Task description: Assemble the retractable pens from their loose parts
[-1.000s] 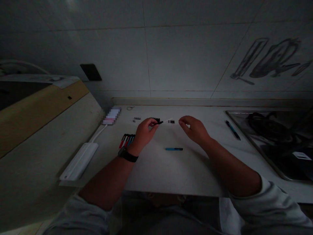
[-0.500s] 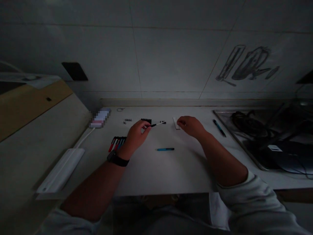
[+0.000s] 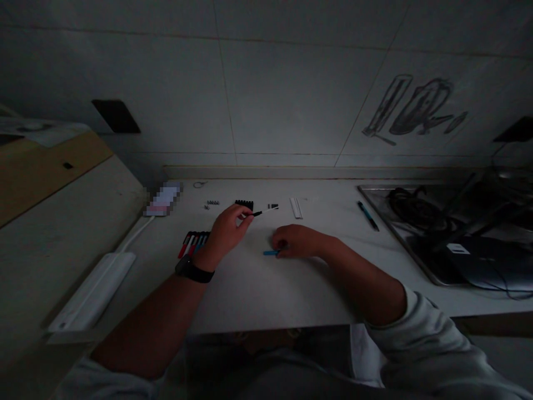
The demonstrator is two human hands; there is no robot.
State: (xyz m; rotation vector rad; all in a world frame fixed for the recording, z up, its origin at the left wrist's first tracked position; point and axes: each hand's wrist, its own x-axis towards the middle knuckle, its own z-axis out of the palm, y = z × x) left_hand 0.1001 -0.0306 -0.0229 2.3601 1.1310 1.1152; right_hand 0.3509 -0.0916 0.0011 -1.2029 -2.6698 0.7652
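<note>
Between the thumb and fingers of my left hand (image 3: pixel 230 229) is a thin pen refill (image 3: pixel 270 209), white with a black grip piece at the held end, pointing right. My right hand (image 3: pixel 302 241) is closed with its fingertips over the right end of a blue pen barrel (image 3: pixel 270 253) lying on the table; that end is hidden. A row of black parts (image 3: pixel 245 204) sits just behind my left fingers. Under my left wrist, a set of red, white and blue pen parts (image 3: pixel 194 243) is partly covered.
Small springs (image 3: pixel 212 203) and small dark pieces (image 3: pixel 273 206) lie toward the back. White refills (image 3: pixel 296 208) are to their right. A whole pen (image 3: pixel 368 215) lies beside a metal tray (image 3: pixel 400 239) holding cables. A phone (image 3: pixel 164 199) and a white power strip (image 3: pixel 94 289) stand left.
My right hand has left the white refills and come down and left onto the blue barrel. My left hand still holds the refill. The view has shifted slightly.
</note>
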